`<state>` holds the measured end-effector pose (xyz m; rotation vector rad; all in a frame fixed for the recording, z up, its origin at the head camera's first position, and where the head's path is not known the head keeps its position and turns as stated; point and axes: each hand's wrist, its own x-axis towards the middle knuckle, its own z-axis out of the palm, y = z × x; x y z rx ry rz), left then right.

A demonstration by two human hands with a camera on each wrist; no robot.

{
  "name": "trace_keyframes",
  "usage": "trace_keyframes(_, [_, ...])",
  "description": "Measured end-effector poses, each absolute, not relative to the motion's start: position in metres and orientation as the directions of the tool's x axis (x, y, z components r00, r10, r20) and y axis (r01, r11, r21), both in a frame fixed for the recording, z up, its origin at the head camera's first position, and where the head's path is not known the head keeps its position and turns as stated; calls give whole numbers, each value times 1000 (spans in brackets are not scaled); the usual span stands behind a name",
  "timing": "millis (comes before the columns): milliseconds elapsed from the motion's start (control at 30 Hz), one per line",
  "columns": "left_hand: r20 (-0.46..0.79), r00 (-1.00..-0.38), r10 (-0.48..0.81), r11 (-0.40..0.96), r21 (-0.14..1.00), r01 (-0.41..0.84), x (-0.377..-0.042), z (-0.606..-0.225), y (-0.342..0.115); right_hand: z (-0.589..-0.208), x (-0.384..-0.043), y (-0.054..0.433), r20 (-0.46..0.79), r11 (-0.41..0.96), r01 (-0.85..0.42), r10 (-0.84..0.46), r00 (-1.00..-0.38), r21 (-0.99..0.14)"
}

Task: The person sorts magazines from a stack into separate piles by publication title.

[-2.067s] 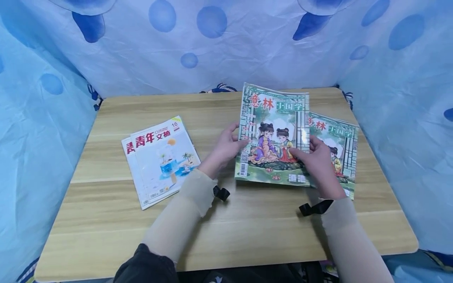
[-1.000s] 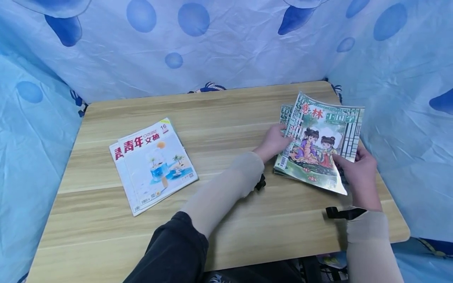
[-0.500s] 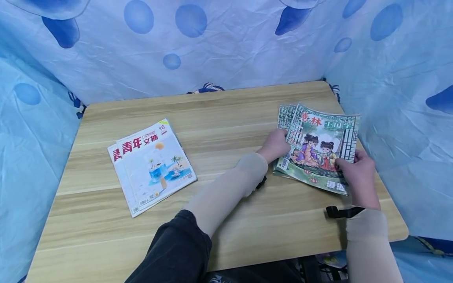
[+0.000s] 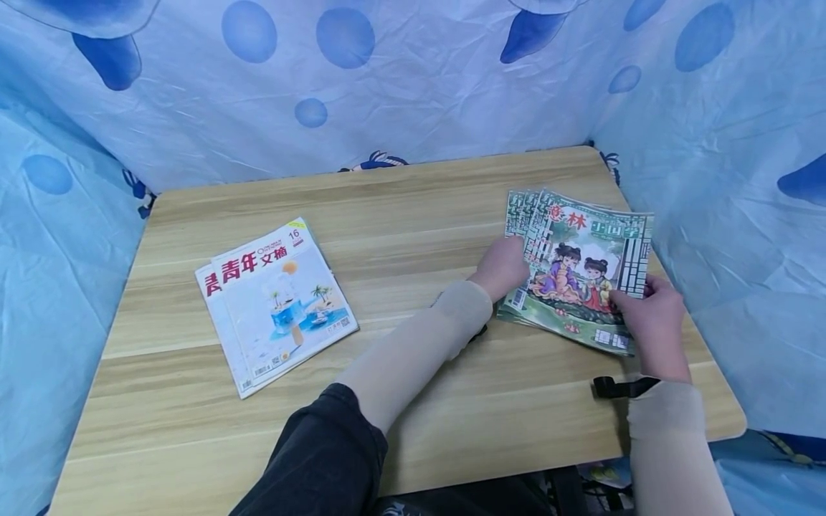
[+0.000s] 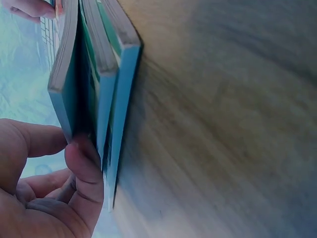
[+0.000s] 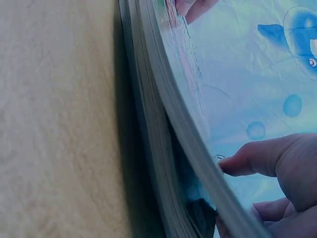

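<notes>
Head view: a wooden table (image 4: 413,401) is standing in front of a blue spotted cloth backdrop (image 4: 413,79). At about 3 o'clock on the table a stack of green-covered magazines (image 4: 581,269) is lying, fanned so the spines of the lower copies are showing at its 9 o'clock edge. The left hand (image 4: 506,266) is gripping that 9 o'clock edge, fingers curled round it. The right hand (image 4: 648,315) is holding the stack's corner at about 4 o'clock, thumb lying on the top cover. Both forearms are wearing beige sleeves; a black strap is sitting at each wrist. At 9 o'clock on the table, well apart from the hands, two white magazines (image 4: 277,304) are lying overlapped, red characters on the covers.

Left wrist view: the left hand (image 5: 44,193) is pinching the top copy, thumb tip pressing against the page edges. Three copies of the green-covered magazines (image 5: 94,79) are showing edge-on, the lowest touching the table (image 5: 228,129). At 11 o'clock, the fingertips of the right hand (image 5: 29,7) are just entering.

Right wrist view: the right hand (image 6: 277,168) is grasping the top copy, one finger lying on its cover and others curling beneath. The stack (image 6: 163,129) is resting on the table (image 6: 54,119), the top copy bowing slightly upward. At 12 o'clock, a finger of the left hand (image 6: 193,7) is touching the far edge
</notes>
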<state>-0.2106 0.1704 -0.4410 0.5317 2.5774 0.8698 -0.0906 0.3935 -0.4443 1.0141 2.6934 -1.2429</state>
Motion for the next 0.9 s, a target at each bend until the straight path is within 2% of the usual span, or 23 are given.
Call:
trace_keyframes(500, [-240,-876,419,777,593,209,-211,-442,165,-444,-92,391,-287,503,558,518,-806,-660])
trace_keyframes(667, [-234,-873,428,760,617,207,-212,-442,161,-443,-92,391,-278,524,553,513,-812,-648])
trace_keyframes(900, [-107,-899,424,691,681,244,-217,-435,138,-436,-91,388,-283,463,571,552,-784,-678])
